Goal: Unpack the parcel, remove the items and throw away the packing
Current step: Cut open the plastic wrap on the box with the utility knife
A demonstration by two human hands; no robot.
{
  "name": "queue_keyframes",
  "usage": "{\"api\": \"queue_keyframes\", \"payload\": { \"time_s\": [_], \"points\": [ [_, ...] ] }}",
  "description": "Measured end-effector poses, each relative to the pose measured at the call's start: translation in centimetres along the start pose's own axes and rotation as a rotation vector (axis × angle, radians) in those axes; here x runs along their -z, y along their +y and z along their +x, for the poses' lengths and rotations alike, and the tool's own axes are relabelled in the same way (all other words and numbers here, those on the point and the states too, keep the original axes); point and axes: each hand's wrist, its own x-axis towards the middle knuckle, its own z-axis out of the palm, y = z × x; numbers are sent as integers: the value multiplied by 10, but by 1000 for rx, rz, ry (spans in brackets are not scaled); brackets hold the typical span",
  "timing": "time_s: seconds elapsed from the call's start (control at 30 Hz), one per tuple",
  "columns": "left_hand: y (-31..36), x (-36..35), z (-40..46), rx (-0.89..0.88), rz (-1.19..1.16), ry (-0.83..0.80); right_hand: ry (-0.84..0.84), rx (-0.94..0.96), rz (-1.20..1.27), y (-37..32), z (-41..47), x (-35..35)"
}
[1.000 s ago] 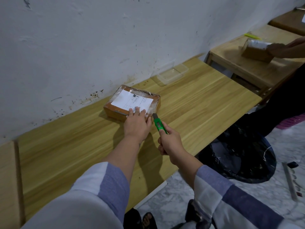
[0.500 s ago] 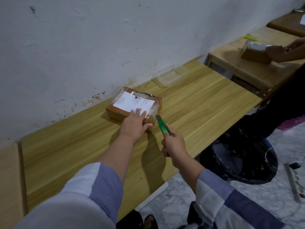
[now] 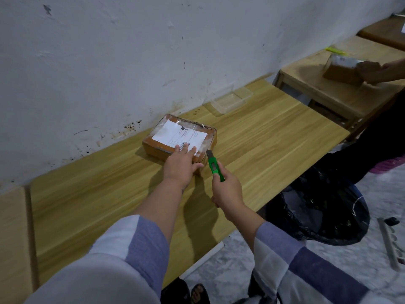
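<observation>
A flat brown cardboard parcel (image 3: 175,137), taped in clear plastic and bearing a white shipping label, lies on the wooden table (image 3: 263,145) close to the wall. My left hand (image 3: 180,165) presses flat on the parcel's near edge, fingers straight across the label's corner. My right hand (image 3: 226,190) grips a green box cutter (image 3: 214,165). Its blade tip touches the parcel's near right corner.
A clear plastic container (image 3: 230,99) sits by the wall beyond the parcel. A black rubbish bag (image 3: 317,207) stands on the floor right of the table. Another person's hands hold a second parcel (image 3: 341,69) on the neighbouring table. A white power strip (image 3: 392,244) lies on the floor.
My left hand slid slightly along the parcel's near edge, and the cutter stays at the near right corner. The view shifted a little.
</observation>
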Motion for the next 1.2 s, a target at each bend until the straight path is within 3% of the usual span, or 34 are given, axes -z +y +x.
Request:
{"api": "queue_keyframes", "payload": {
  "time_s": [0.73,0.93,1.2],
  "points": [
    [5,7,-2,31,-79,-26,-100,-115,118,0,-24,9],
    [4,9,-3,30,-63,-64,-136,-307,195,-11,-10,36],
    [2,11,-6,-7,-8,-59,-63,-324,237,-32,10,69]
  ]
}}
